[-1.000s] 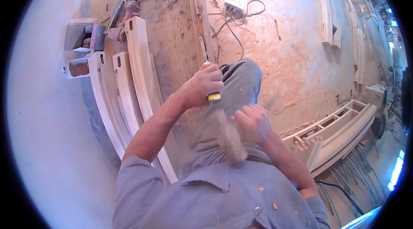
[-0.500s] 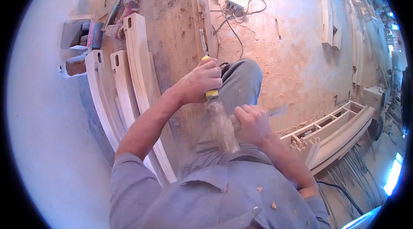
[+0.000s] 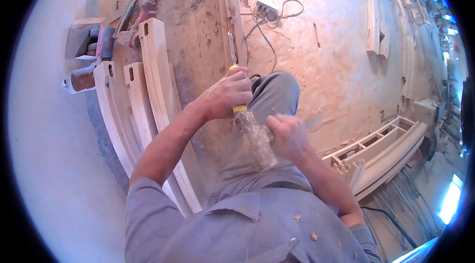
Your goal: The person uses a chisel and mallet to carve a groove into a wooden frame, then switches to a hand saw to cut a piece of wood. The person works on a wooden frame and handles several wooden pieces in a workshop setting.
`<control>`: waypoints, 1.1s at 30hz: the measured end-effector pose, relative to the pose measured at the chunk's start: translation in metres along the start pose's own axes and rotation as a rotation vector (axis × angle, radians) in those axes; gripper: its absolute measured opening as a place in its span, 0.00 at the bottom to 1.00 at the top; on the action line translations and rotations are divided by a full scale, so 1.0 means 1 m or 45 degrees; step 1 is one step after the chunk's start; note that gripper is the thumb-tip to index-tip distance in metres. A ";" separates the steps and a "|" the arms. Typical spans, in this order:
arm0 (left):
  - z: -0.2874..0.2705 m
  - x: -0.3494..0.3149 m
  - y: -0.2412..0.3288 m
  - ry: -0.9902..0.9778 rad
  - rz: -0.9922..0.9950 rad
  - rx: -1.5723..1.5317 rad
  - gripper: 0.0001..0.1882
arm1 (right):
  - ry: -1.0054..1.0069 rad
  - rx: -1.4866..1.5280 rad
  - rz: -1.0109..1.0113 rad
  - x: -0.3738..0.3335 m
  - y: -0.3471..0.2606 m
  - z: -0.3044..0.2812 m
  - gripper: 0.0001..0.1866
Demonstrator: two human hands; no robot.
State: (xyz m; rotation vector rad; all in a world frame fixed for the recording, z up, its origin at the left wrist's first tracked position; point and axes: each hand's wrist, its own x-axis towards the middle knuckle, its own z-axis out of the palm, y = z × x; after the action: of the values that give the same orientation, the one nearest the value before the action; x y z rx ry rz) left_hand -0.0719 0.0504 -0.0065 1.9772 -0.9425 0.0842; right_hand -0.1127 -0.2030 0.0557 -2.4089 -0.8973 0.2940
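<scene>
My left hand (image 3: pixel 228 94) is wrapped round the yellow handle of a chisel (image 3: pixel 234 68). Its metal blade points away from me, against a long wooden beam (image 3: pixel 227 11) that has a dark slot near the tip. Closed on the handle of a wooden mallet (image 3: pixel 256 140), my right hand (image 3: pixel 288 134) is blurred by motion. The worn, pale mallet head meets or nearly meets the butt end of the chisel handle; I cannot tell whether they touch.
Several slotted wooden posts (image 3: pixel 154 65) lean along the left side of the bench (image 3: pixel 190 21). A power strip (image 3: pixel 267 10) with cables lies on the dusty floor. A slatted wooden frame (image 3: pixel 381 139) is at the right. Two wood pieces (image 3: pixel 374 23) lie farther off.
The view has shifted slightly. The mallet head, more smeared before, shows more sharply now against the chisel's end. Both hands keep their grips.
</scene>
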 end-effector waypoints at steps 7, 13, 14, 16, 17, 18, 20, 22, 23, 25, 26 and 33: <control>0.001 0.002 -0.003 -0.043 -0.005 0.028 0.17 | -0.042 -0.031 -0.208 0.002 -0.001 -0.005 0.11; -0.001 0.005 -0.006 0.001 -0.011 0.030 0.16 | -0.002 -0.031 -0.108 0.001 -0.005 0.001 0.10; -0.002 0.005 -0.005 -0.009 -0.019 0.016 0.16 | -0.004 -0.020 -0.160 0.004 -0.004 -0.004 0.10; -0.003 0.006 -0.006 -0.040 -0.026 0.032 0.16 | -0.014 -0.030 -0.146 0.008 -0.001 -0.006 0.10; -0.003 0.006 -0.007 -0.061 -0.024 0.062 0.16 | -0.022 -0.050 -0.079 0.009 0.001 -0.001 0.10; -0.003 0.006 -0.008 -0.083 -0.022 0.092 0.16 | -0.029 -0.070 -0.012 0.010 0.002 0.002 0.10; -0.001 0.005 -0.011 -0.079 -0.009 0.095 0.17 | -0.108 -0.105 -0.016 0.007 -0.006 -0.004 0.08; -0.001 0.004 -0.012 -0.072 0.007 0.085 0.17 | -0.158 -0.120 -0.093 0.006 -0.007 -0.007 0.08; 0.000 0.004 -0.012 -0.068 0.018 0.074 0.18 | -0.169 -0.117 -0.169 0.006 -0.004 -0.009 0.09; -0.001 0.004 -0.013 -0.082 0.022 0.078 0.18 | -0.140 -0.112 -0.159 0.008 0.002 -0.004 0.09; -0.002 0.003 -0.014 -0.102 0.016 0.094 0.18 | -0.100 -0.109 -0.074 0.009 0.005 0.005 0.09; -0.003 0.000 -0.019 -0.123 0.037 0.129 0.20 | -0.138 -0.079 -0.250 0.006 0.000 0.002 0.08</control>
State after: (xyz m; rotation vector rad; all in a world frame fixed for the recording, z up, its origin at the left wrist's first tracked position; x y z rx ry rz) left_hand -0.0595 0.0581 -0.0184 2.0765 -1.0475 0.0539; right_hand -0.1086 -0.1987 0.0542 -2.3555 -1.1988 0.3285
